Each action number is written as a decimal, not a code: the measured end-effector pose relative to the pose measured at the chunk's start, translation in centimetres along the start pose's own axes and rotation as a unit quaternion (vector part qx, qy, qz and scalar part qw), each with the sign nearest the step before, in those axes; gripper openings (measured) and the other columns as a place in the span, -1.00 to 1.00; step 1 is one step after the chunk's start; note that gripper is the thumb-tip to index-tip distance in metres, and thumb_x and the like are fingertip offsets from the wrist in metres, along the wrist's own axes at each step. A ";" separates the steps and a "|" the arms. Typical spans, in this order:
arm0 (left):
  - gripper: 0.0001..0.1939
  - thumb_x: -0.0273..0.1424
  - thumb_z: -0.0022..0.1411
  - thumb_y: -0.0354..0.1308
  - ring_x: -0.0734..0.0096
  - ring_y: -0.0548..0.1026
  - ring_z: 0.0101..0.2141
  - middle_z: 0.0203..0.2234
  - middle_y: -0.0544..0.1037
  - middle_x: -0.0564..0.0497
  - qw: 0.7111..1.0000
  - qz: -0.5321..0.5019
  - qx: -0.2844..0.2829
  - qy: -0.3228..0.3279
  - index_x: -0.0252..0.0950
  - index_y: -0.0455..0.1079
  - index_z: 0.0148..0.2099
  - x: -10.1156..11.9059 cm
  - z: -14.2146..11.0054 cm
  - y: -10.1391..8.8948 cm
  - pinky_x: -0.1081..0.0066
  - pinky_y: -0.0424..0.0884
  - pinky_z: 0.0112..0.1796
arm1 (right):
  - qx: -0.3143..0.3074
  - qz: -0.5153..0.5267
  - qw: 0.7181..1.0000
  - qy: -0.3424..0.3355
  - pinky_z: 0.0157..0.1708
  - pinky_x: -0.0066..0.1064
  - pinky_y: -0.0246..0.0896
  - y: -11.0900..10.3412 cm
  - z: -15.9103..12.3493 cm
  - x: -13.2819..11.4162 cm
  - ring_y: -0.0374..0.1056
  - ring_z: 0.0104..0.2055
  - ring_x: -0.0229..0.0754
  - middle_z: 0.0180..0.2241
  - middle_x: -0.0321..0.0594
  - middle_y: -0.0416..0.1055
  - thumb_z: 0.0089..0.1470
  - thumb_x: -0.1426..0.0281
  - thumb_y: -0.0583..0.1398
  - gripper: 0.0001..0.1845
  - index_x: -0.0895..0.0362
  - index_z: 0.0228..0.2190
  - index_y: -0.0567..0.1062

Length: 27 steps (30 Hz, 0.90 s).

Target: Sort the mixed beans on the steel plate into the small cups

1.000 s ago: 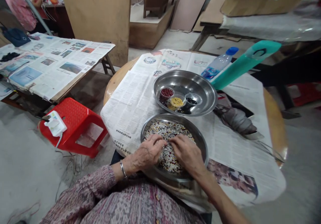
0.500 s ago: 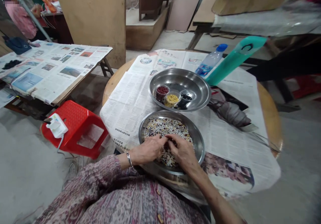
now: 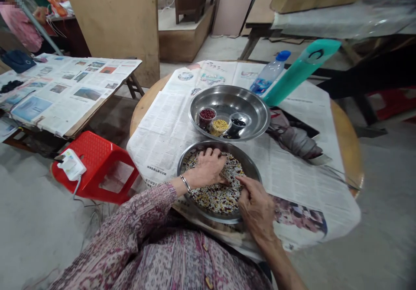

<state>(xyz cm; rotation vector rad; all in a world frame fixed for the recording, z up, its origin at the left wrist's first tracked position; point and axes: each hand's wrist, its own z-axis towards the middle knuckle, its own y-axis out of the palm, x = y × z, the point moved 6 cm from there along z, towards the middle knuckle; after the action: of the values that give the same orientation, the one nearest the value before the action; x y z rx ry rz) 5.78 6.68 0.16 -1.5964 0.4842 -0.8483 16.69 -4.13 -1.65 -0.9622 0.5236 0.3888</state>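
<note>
A metal basin in front of me holds a mix of white grains with red, yellow and dark beans. My left hand, a bracelet at its wrist, lies palm down on the mix with its fingers spread. Over the basin's right rim is my right hand; its index finger points toward the grains and the other fingers are bent, with nothing seen in them. Behind stands a larger metal basin with clear cups of red beans, yellow beans and black beans.
Newspaper covers the round table. Behind the basins are a plastic bottle and a long teal holder; a grey wrapped bundle lies right. A red stool carries a white power strip. A person sits far left.
My hands, close together over the grains before, have parted. The left has moved up and spread flat on the mix; the right has drawn back to the right rim.
</note>
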 end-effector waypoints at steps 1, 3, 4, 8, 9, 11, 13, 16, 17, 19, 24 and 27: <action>-0.48 -0.15 0.21 0.26 -0.01 0.34 0.01 0.03 0.33 -0.22 1.000 -0.006 -0.016 0.011 -0.35 0.30 0.09 0.2 0.1 0.3 0.10 0.40 -0.05 | 0.006 0.004 1.000 0.006 -0.02 -0.16 0.37 0.1 -0.1 0.0 0.45 -0.08 -0.11 -0.16 -0.11 0.52 0.14 0.52 -0.02 -0.64 0.09 -0.17 0.51; -0.72 -0.35 0.31 0.13 0.13 0.41 -0.07 -0.05 0.40 -0.17 0.997 -0.034 -0.051 0.037 -0.34 0.33 0.03 0.5 -0.1 1.0 0.22 0.42 -0.10 | 0.021 0.013 1.000 0.013 -0.03 -0.17 0.38 0.1 -0.2 -0.2 0.45 -0.08 -0.12 -0.15 -0.10 0.52 0.15 0.51 -0.02 -0.64 0.10 -0.16 0.51; -0.78 -0.43 0.32 0.07 0.19 0.44 -0.11 -0.10 0.43 -0.13 0.995 -0.053 -0.068 0.054 -0.33 0.35 0.00 0.6 -0.4 1.2 0.27 0.42 -0.12 | 0.031 0.017 0.999 0.015 -0.04 -0.17 0.38 0.0 -0.2 -0.2 0.45 -0.09 -0.12 -0.15 -0.10 0.52 0.16 0.51 -0.02 -0.65 0.10 -0.17 0.51; -0.86 -0.40 0.35 0.09 0.31 0.47 -0.18 -0.21 0.48 -0.04 0.982 -0.119 -0.094 0.117 -0.31 0.39 -0.08 1.2 -2.9 1.3 0.36 0.41 -0.11 | 0.053 0.022 0.998 0.015 -0.03 -0.19 0.37 -0.4 -0.2 -0.6 0.45 -0.09 -0.12 -0.16 -0.10 0.53 0.18 0.49 0.00 -0.67 0.11 -0.16 0.51; -0.84 -0.37 0.36 0.09 0.33 0.46 -0.17 -0.20 0.47 -0.03 0.979 -0.128 -0.092 0.129 -0.31 0.40 -0.08 1.3 -3.8 1.1 0.37 0.40 -0.09 | 0.055 0.021 0.998 0.014 -0.03 -0.19 0.37 -0.4 -0.2 -0.7 0.45 -0.09 -0.12 -0.17 -0.10 0.53 0.19 0.49 0.00 -0.68 0.11 -0.16 0.51; -0.83 -0.36 0.37 0.09 0.35 0.46 -0.15 -0.18 0.46 -0.03 0.975 -0.132 -0.092 0.153 -0.30 0.40 -0.05 1.8 -5.5 0.7 0.39 0.39 -0.06 | 0.055 0.019 0.998 0.013 -0.04 -0.20 0.37 -0.4 -0.2 -0.8 0.46 -0.09 -0.12 -0.16 -0.10 0.53 0.19 0.49 0.01 -0.68 0.11 -0.16 0.51; -0.84 -0.44 0.35 0.09 0.36 0.44 -0.12 -0.14 0.45 -0.03 0.971 -0.117 -0.106 0.179 -0.27 0.40 -0.03 2.4 -6.9 0.6 0.40 0.37 -0.04 | 0.055 0.017 0.998 0.012 -0.03 -0.19 0.37 -0.3 -0.2 -0.8 0.46 -0.09 -0.12 -0.16 -0.09 0.53 0.19 0.49 0.01 -0.69 0.11 -0.16 0.52; -0.75 -0.58 0.30 0.05 0.34 0.42 -0.14 -0.10 0.45 -0.02 0.963 -0.077 -0.127 0.225 -0.24 0.42 -0.04 3.3 -8.0 0.7 0.40 0.37 -0.09 | 0.052 0.015 0.998 0.008 -0.03 -0.18 0.37 -0.2 -0.2 -0.8 0.46 -0.09 -0.12 -0.17 -0.09 0.54 0.19 0.48 0.02 -0.70 0.12 -0.17 0.52; -0.73 -0.60 0.30 0.04 0.33 0.41 -0.14 -0.10 0.45 -0.03 0.961 -0.065 -0.125 0.238 -0.24 0.42 -0.04 3.5 -8.0 0.8 0.39 0.38 -0.11 | 0.052 0.015 0.999 0.007 -0.03 -0.18 0.37 -0.2 -0.2 -0.8 0.46 -0.09 -0.12 -0.17 -0.10 0.54 0.19 0.48 0.02 -0.70 0.11 -0.17 0.52; -0.75 -0.59 0.31 0.02 0.29 0.40 -0.14 -0.09 0.43 -0.07 0.963 -0.038 -0.105 0.246 -0.27 0.43 -0.05 3.5 -7.6 1.0 0.37 0.39 -0.15 | 0.051 0.015 0.999 0.007 -0.03 -0.18 0.37 -0.1 -0.2 -0.8 0.46 -0.09 -0.12 -0.17 -0.10 0.54 0.18 0.48 0.03 -0.71 0.11 -0.17 0.52; -0.78 -0.51 0.38 -0.04 0.27 0.43 -0.14 -0.09 0.42 -0.08 0.986 0.013 -0.069 0.149 -0.28 0.38 -0.03 1.9 -5.9 0.9 0.37 0.41 -0.26 | 0.052 0.018 0.998 0.000 -0.03 -0.20 0.36 0.0 -0.4 -0.8 0.45 -0.09 -0.12 -0.17 -0.09 0.53 0.19 0.49 0.03 -0.71 0.12 -0.16 0.51; -0.81 -0.37 0.43 -0.06 0.34 0.44 -0.23 -0.17 0.43 -0.03 0.995 0.007 -0.070 0.069 -0.27 0.36 -0.06 0.2 -5.4 0.0 0.37 0.42 -0.27 | 0.038 0.005 0.999 -0.001 -0.03 -0.21 0.35 0.2 -0.4 -0.7 0.43 -0.10 -0.12 -0.17 -0.09 0.52 0.19 0.49 0.02 -0.70 0.12 -0.15 0.50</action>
<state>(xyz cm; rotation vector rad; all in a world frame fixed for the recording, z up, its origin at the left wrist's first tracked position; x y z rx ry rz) 1.87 2.95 0.33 -1.6667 0.6644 -0.9348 15.92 -4.41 -1.54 -0.8869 0.5387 0.3765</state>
